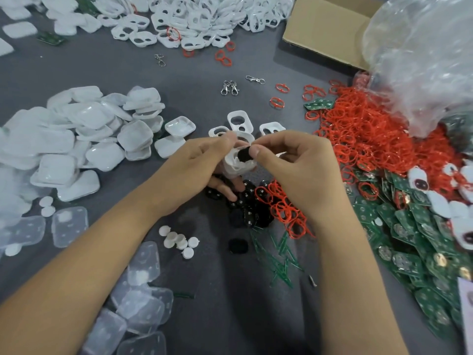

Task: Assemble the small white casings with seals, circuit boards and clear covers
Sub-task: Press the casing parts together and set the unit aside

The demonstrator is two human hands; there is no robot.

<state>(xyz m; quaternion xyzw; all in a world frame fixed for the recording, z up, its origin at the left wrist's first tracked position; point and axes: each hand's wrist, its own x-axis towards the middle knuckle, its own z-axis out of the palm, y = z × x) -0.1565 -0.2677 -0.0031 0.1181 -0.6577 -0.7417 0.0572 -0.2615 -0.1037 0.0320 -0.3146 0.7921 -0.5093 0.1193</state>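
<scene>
fingers (pixel 258 152) of the right hand (pixel 294 172): thumb and forefinger pressed together, pinching a small black disc (pixel 243 155) at frame centre. fingers of the left hand (pixel 194 165): curled round a white casing (pixel 236 165), which sits directly under the disc; disc touching the casing's open top.

surface (pixel 194 73): dark grey, matte, filling the whole frame; no walls or room visible beyond it.

item, centre, just above the hands: three loose white casings with oval cut-outs (pixel 239 121).

item, top of frame: large heap of white casing frames (pixel 194 21).

item, left: pile of white rounded-square shells (pixel 84 134).

item, lower left: translucent clear covers (pixel 143 303), overlapping.

item, lower centre-left: cluster of small white round buttons (pixel 179 242).

item, below the hands: heap of black discs (pixel 245 206), one lone disc lying apart lower down; beside them a small tangle of red seals (pixel 286 211) and green snapped-off board strips (pixel 279 257).

item, right: large mound of red seal rings (pixel 363 134), strays scattered toward upper centre.

item, lower right: spread of green circuit boards (pixel 414 242), with several partly built white units (pixel 419 183) lying on them.

item, upper centre: silver metal clasps (pixel 229 87), four in all, lying apart.

item, upper right: open cardboard box (pixel 327 24), and beside it a crumpled clear plastic bag (pixel 422 60) resting over the red mound.
</scene>
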